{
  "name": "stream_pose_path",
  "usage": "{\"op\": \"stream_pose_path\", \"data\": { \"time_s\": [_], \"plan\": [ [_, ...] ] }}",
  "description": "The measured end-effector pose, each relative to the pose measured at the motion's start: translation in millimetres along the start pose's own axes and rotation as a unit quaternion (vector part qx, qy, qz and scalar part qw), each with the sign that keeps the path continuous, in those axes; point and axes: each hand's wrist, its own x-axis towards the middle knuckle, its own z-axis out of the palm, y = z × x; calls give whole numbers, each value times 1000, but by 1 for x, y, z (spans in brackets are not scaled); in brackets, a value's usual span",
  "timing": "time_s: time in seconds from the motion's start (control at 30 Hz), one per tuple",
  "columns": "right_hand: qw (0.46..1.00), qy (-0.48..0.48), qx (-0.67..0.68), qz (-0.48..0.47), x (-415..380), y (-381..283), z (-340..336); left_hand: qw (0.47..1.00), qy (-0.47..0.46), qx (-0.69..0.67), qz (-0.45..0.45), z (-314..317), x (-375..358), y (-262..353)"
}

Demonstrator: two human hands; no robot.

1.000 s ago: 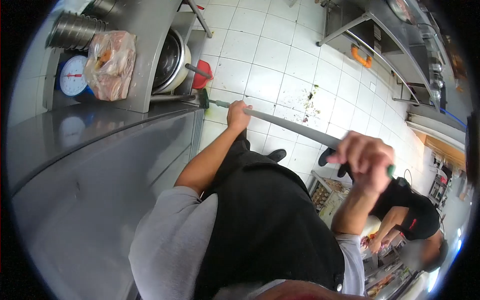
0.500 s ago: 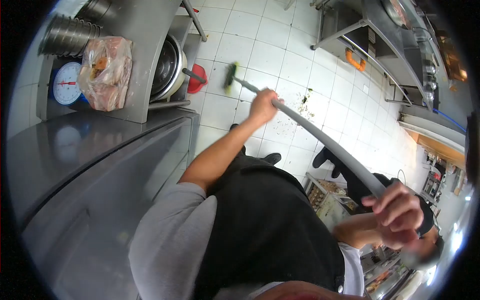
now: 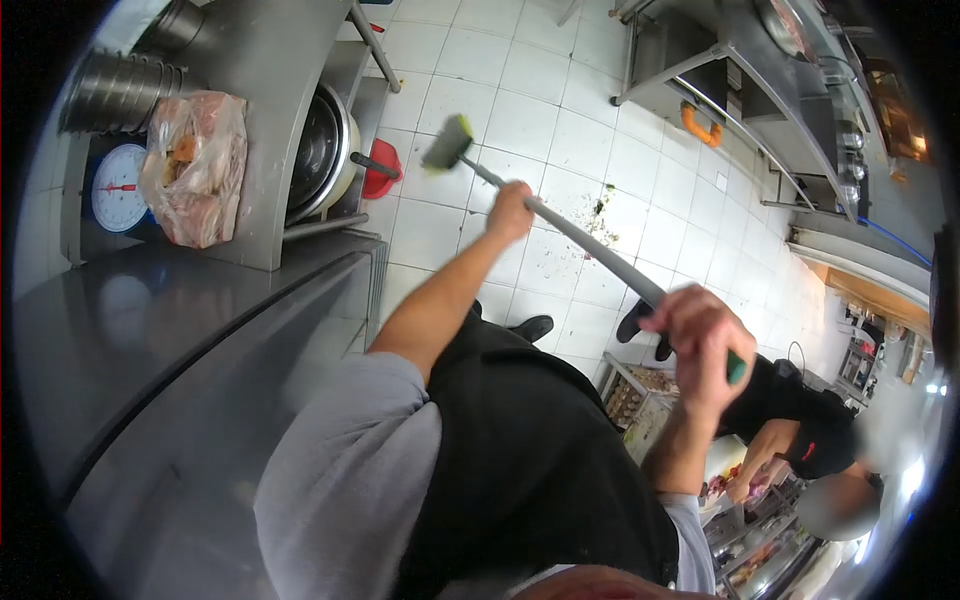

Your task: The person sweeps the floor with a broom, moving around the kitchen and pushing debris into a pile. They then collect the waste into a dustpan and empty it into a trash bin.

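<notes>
Both of my hands hold a broom with a long grey handle (image 3: 605, 255). My left hand (image 3: 512, 212) is wrapped round the lower part of the handle, arm stretched forward. Near the handle's green-tipped top end, my right hand (image 3: 705, 345) is closed round it in front of my black apron. The green-and-grey broom head (image 3: 449, 146) is tilted over the white tiles, its yellow-green bristle edge showing. Left of it is a red dustpan (image 3: 380, 172) with a dark handle. Green scraps (image 3: 600, 208) and small crumbs lie scattered on the floor under the handle.
On the left, a steel counter (image 3: 290, 120) bears bagged meat (image 3: 198, 170), a blue scale (image 3: 120, 188) and stacked steel pots (image 3: 120, 92). A large pot (image 3: 322, 150) sits below. Steel tables (image 3: 735, 50) stand at right. A co-worker in black (image 3: 800, 410) bends over food close to my right.
My right hand has come inward and forward with the handle's top end. The broom head has swung slightly left and turned, showing its broad side. The co-worker is now more visible.
</notes>
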Motion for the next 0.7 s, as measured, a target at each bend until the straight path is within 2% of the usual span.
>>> {"op": "stream_pose_path", "data": {
  "time_s": [0.07,0.13,0.2,0.27,0.33,0.37,0.4,0.47,0.5,0.6,0.67,0.7],
  "plan": [
    [994,-95,-45,-39,0,-34,-26,999,-10,-34,7,11,-29,43],
    [984,-158,-11,-80,-1,-59,-48,994,50,-63,67,8,-41,77],
    [950,-276,22,-143,-6,-72,-81,989,95,-75,89,-3,-37,104],
    [946,-281,48,-154,-15,-80,-69,978,134,-82,135,-34,-25,121],
    [953,-256,56,-152,-23,-68,-54,990,87,-80,74,-61,-3,112],
    [976,-196,15,-93,-24,-61,-37,994,80,-63,41,-63,16,90],
    [991,-131,-25,-31,-27,-50,-18,997,69,-45,7,-59,27,62],
    [993,-110,-34,-37,-21,4,-1,999,1,48,0,-56,39,20],
    [994,-97,-38,-25,-24,3,-3,997,-27,72,-3,-36,35,-6],
    [995,-92,-31,-4,-24,-20,-32,992,-103,11,-69,6,-12,33],
    [998,-62,-2,-4,-42,-40,-67,995,-102,-1,22,45,-45,57],
    [997,-72,14,-38,-44,-47,-87,992,-83,-10,93,54,-54,78]
  ]
}}
